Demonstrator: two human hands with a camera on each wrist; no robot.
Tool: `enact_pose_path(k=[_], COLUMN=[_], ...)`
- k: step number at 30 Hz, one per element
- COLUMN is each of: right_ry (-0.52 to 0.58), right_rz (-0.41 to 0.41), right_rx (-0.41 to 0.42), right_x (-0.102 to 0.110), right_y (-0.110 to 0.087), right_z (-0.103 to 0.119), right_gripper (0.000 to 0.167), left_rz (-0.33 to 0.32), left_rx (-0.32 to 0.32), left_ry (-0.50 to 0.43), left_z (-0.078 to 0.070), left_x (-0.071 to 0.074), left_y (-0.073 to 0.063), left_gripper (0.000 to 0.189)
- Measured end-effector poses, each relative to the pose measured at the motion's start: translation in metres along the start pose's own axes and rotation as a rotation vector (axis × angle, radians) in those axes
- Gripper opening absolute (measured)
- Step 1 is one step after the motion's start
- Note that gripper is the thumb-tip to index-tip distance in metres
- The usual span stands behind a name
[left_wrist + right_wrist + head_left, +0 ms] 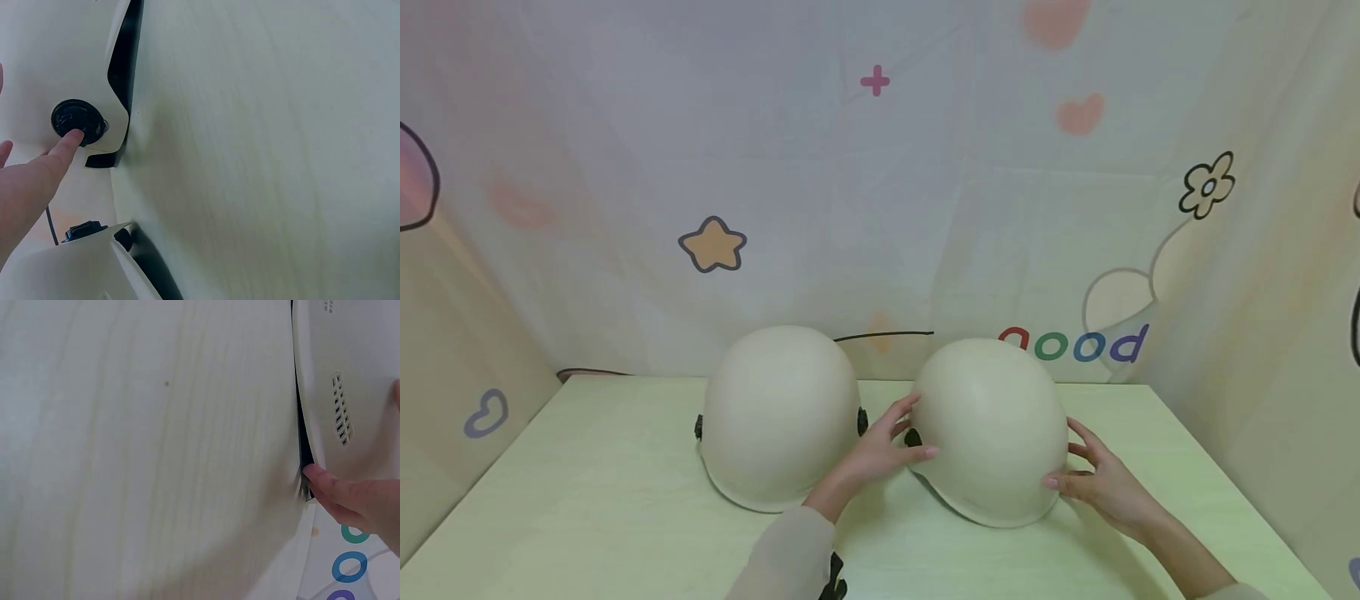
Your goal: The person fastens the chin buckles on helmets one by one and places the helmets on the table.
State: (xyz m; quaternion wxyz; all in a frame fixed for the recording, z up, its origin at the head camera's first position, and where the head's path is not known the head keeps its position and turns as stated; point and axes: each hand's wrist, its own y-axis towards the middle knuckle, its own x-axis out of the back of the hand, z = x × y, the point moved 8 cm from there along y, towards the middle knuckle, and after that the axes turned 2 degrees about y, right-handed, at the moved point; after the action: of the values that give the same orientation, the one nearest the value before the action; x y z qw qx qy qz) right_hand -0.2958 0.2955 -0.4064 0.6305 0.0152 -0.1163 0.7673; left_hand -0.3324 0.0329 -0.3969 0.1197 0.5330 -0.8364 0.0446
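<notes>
Two smooth cream helmets sit dome-up, side by side, on the table. My left hand [880, 450] is at the left side of the right-hand helmet [988, 425], its thumb and fingers spread over the shell. In the left wrist view, a straight finger touches the round black knob [69, 115] on that helmet's side. On the opposite side, my right hand [1108, 487] holds the same helmet, its fingertips curled at the lower rim in the right wrist view. Slotted vents [340, 409] show in the shell there. The left-hand helmet [782, 408] stands untouched behind my left forearm.
The pale wood-grain table [587, 500] runs back to a printed cloth backdrop [805, 183], with cloth also at both sides. Black fittings [699, 427] stick out from the left-hand helmet. A small black piece [835, 579] shows beside my left sleeve.
</notes>
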Motion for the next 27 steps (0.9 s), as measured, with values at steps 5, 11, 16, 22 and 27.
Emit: enact_pose_path(k=[5,11,16,22,27], right_ry=[0.006,-0.016,-0.130,-0.233,-0.262], right_rz=[-0.003,-0.009,-0.044,-0.055,-0.029], right_rx=[0.001,0.002,0.066,0.179,0.237], right_x=[0.001,0.002,0.006,0.007,-0.001], right_y=[0.002,0.001,-0.004,-0.012,-0.019], right_z=[-0.002,-0.001,0.013,0.047,0.071], right_gripper=[0.099,0.097,0.093,0.086,0.079], left_rz=[0.020,0.049,0.066,0.058,0.026], left_rx=[-0.006,-0.012,-0.044,-0.045,-0.021], left_ry=[0.008,0.004,0.027,0.062,0.095], left_z=[0.000,-0.003,-0.014,-0.032,-0.045], left_x=[-0.001,0.003,0.015,0.040,0.065], left_y=[0.003,-0.002,-0.012,-0.026,-0.037], left_gripper=[0.079,0.081,0.075,0.067,0.065])
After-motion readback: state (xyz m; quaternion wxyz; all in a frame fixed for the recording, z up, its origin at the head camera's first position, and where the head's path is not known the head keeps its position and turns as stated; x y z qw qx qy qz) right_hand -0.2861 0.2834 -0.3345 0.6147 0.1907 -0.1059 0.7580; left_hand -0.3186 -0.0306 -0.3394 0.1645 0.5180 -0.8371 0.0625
